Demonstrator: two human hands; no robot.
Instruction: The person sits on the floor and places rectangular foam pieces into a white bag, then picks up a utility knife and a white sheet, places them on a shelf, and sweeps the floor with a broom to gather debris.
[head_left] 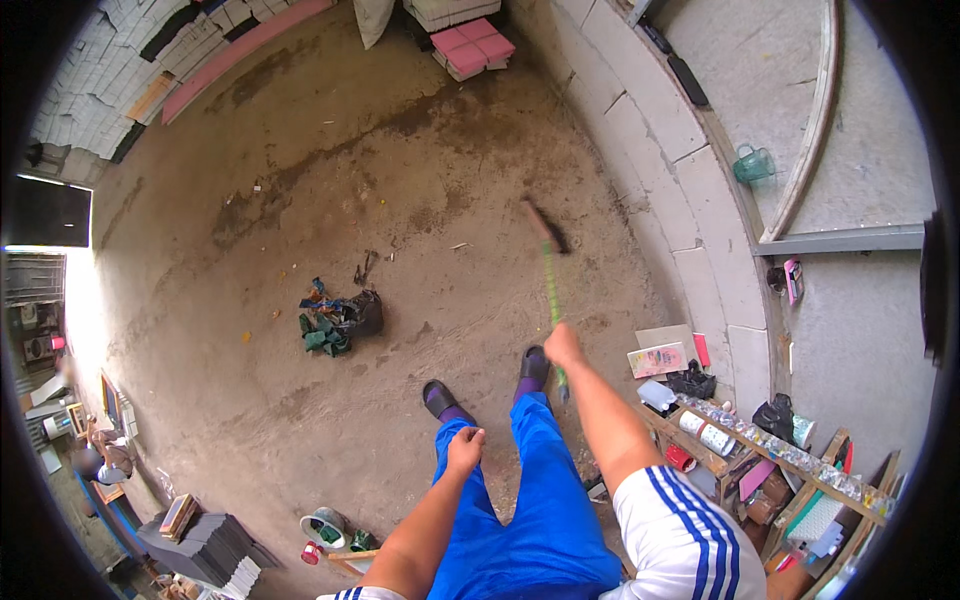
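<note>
My right hand (565,345) is closed round the green striped handle of a broom (552,290). The broom's brown head lies on the floor ahead of my right foot, slightly blurred. Over my left thigh hangs my left hand (465,448), its fingers curled in with nothing visible in them. To the left of the broom, a small heap on the floor holds a crumpled black plastic bag (366,312) and dark green scraps (325,337).
A block wall (690,205) runs along the right. Beside my right arm stands a cluttered wooden rack (720,450). Stacked tiles (75,95) line the far left; a pink-topped stack (472,48) sits ahead. A bucket (325,527) is at lower left; another person (110,460) is farther left.
</note>
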